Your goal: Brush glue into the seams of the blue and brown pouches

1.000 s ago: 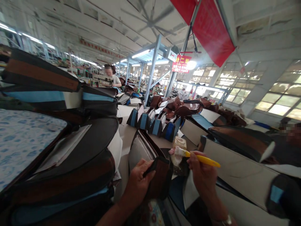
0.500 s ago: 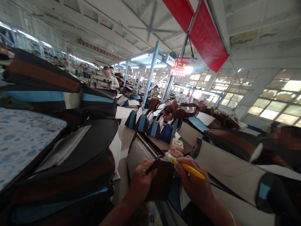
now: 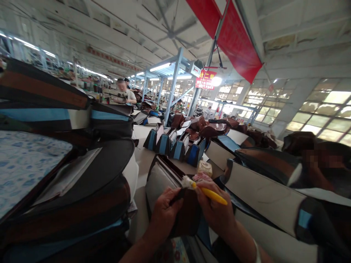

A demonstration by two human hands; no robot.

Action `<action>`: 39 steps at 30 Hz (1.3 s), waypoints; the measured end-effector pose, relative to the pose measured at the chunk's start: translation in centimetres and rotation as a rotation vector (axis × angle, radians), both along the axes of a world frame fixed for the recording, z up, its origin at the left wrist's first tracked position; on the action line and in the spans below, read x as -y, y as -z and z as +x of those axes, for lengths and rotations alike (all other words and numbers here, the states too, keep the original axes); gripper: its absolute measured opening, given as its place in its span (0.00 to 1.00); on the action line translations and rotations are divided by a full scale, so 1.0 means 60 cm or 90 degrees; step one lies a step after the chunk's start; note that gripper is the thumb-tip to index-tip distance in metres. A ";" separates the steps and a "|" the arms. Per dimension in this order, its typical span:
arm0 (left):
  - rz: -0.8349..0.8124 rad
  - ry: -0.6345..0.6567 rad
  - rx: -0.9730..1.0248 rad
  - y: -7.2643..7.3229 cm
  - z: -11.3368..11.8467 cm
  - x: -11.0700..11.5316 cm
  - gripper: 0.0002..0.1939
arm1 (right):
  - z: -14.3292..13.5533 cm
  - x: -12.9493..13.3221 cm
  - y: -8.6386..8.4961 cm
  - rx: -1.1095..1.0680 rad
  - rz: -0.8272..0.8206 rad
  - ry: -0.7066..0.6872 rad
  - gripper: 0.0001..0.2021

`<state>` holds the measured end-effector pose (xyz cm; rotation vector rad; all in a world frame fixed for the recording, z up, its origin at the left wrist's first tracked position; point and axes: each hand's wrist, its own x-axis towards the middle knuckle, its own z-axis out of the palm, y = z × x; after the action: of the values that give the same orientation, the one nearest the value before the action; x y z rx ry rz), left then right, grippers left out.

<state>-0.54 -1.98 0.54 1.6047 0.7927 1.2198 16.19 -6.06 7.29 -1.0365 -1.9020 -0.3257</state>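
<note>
In my right hand (image 3: 216,208) is a brush (image 3: 211,194) with a yellow handle and pale, splayed bristles, the fingers closed round it. Its bristles lie at the top edge of a dark brown bag piece (image 3: 188,212). My left hand (image 3: 166,208) pinches the black edge of that piece between thumb and fingers. Just behind, the piece joins a grey panel (image 3: 159,186) standing on the table. A cream-coloured tub (image 3: 204,168) sits beyond the brush, with a pink cloth (image 3: 202,177) in front of it.
Stacked black and brown bag parts (image 3: 109,160) rise on my left. Long beige panels (image 3: 263,190) lie to the right. Several small blue-and-black pieces (image 3: 177,149) stand in a row ahead. A co-worker (image 3: 124,93) is in the background, and another person (image 3: 326,164) is at the right edge.
The brush and my right hand have moved left along the top edge of the brown piece, toward my left hand. My left hand keeps its pinch. The view has shifted slightly.
</note>
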 end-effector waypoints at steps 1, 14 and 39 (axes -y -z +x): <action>-0.001 -0.001 -0.005 0.000 -0.001 0.001 0.11 | 0.008 0.001 0.000 -0.008 0.003 0.021 0.07; -0.022 0.006 0.008 0.001 0.002 0.003 0.12 | 0.013 0.023 -0.005 -0.077 -0.022 0.046 0.06; 0.218 -0.135 -0.122 0.015 0.006 0.005 0.11 | 0.056 0.046 -0.019 0.026 0.050 0.147 0.05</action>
<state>-0.15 -2.27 -0.35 1.9776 0.9300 1.4265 19.53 -8.84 8.42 -1.2064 -1.7932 -0.5526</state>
